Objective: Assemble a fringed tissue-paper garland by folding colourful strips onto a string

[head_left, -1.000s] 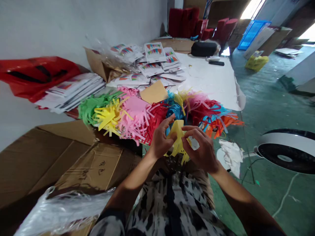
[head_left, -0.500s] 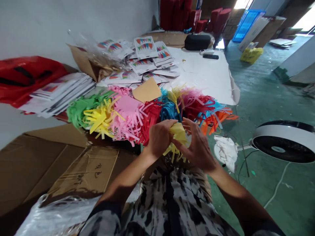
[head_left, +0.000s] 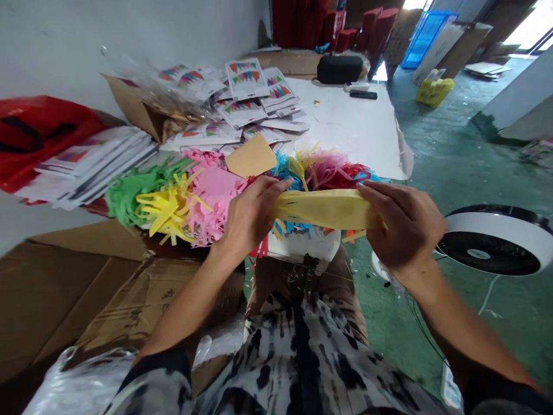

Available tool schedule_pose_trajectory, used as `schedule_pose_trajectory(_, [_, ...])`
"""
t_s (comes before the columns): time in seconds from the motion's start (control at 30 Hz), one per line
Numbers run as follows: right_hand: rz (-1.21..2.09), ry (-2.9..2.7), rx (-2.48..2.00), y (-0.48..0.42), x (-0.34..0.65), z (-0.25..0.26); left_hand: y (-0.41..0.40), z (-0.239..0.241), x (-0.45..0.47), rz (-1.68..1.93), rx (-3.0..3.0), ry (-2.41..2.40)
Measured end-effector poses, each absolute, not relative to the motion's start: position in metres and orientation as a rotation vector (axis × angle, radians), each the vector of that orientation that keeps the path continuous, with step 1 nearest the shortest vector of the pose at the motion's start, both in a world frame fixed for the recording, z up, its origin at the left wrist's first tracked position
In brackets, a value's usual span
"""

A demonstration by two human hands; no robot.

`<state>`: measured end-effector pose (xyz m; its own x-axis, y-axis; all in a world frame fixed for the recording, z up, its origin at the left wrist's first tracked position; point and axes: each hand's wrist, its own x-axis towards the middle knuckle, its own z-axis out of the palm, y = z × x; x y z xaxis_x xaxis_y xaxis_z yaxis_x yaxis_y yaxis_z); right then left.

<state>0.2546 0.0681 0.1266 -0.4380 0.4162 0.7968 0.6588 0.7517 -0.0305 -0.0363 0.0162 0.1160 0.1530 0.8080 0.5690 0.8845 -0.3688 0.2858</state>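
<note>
item: yellow paper strip (head_left: 324,208), held in the air over the lap, just short of the table (head_left: 367,138) edge.
long axis: left to right across the view, close to level, with the right end a shade lower (a few yellow strands dangle from the lower edge near the left end).
left hand (head_left: 250,216): closed on the strip's left end, fingers laid over the top, wrist pointing back toward the body.
right hand (head_left: 404,227): closed on the strip's right end, fingers folded over the top edge, thumb hidden behind the paper.
relation: each hand has one end, so neither is nearer; the strip's middle lies inward from both, between them and unsupported.
below: white packet (head_left: 305,245) on the lap, just under the strip's middle; contact cannot be told.
behind: pile of fringed paper (head_left: 203,196) in green, yellow, pink, red and blue on the table, with a tan card (head_left: 251,155) on top.
to the right: fan (head_left: 496,248) on the floor, near the right hand.
change since half a second ago: the strip was a small bunched wad and the hands were nearly touching; now they stand well apart and the paper is drawn out long.
</note>
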Motion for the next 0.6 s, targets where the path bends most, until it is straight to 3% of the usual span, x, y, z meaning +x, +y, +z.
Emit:
schedule_pose_trajectory(0.1, [-0.427, -2.137, -0.638, 0.059, 0.256, 0.121, 0.003, 0.120, -0.063, -0.807, -2.353, -1.592])
schedule_pose_trajectory(0.27, [-0.400, -2.298, -0.677, 0.044, 0.242, 0.052, -0.023, 0.094, -0.087, -0.304, -2.435, -1.759])
schedule_pose_trajectory(0.4, [-0.248, -2.504, -0.756, 0.030, 0.240, 0.010, -0.047, 0.055, -0.055, -0.295, -2.616, -1.731])
schedule_pose_trajectory(0.6, [0.006, -2.694, -0.823, 0.023, 0.259, 0.010, -0.053, -0.003, -0.004, -0.421, -2.803, -1.565])
